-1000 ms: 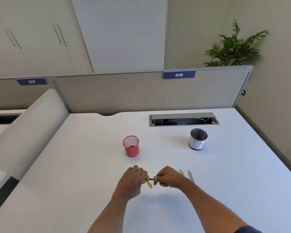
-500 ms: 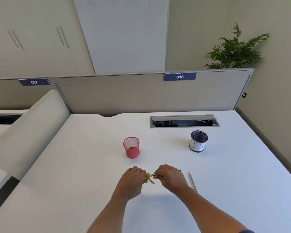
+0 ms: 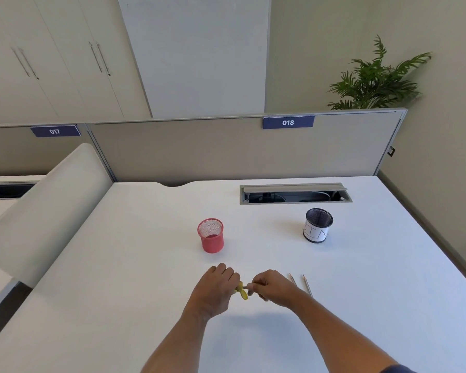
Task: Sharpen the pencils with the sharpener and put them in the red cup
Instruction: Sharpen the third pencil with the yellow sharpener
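Sharpening is under way near the front edge of the worktop (image 3: 119,265): a yellow sharpener (image 3: 241,289) is gripped by the left hand (image 3: 218,288), a pencil (image 3: 249,286) by the right hand (image 3: 273,289), which has rolled back since a moment ago, uncovering two pencils (image 3: 299,284); the red cup (image 3: 211,235) appears empty

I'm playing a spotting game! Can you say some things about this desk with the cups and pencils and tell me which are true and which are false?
1. The left hand holds a small yellow plastic sharpener. True.
2. Pencils stick out of the red mesh cup. False: none show.
3. Two wooden pencils lie on the white desk beside the right hand. True.
4. The black mesh cup with a white paper label lies tipped over. False: it stands upright.
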A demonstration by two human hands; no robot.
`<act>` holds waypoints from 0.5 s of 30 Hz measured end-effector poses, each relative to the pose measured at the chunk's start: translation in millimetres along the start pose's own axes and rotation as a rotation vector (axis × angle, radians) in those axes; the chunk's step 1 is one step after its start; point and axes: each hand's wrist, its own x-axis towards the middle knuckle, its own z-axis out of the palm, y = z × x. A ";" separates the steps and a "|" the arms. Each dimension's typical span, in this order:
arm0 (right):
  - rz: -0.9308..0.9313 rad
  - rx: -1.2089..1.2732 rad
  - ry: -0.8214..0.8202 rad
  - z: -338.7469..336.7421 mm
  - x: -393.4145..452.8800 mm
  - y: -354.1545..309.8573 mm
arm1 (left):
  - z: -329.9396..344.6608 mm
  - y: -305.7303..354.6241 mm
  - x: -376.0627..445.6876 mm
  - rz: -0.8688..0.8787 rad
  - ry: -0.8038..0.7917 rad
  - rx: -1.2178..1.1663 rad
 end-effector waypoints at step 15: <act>-0.484 -0.536 0.487 12.5 10.4 12.9 | 8.5 -4.3 -5.9 -0.060 0.010 -0.036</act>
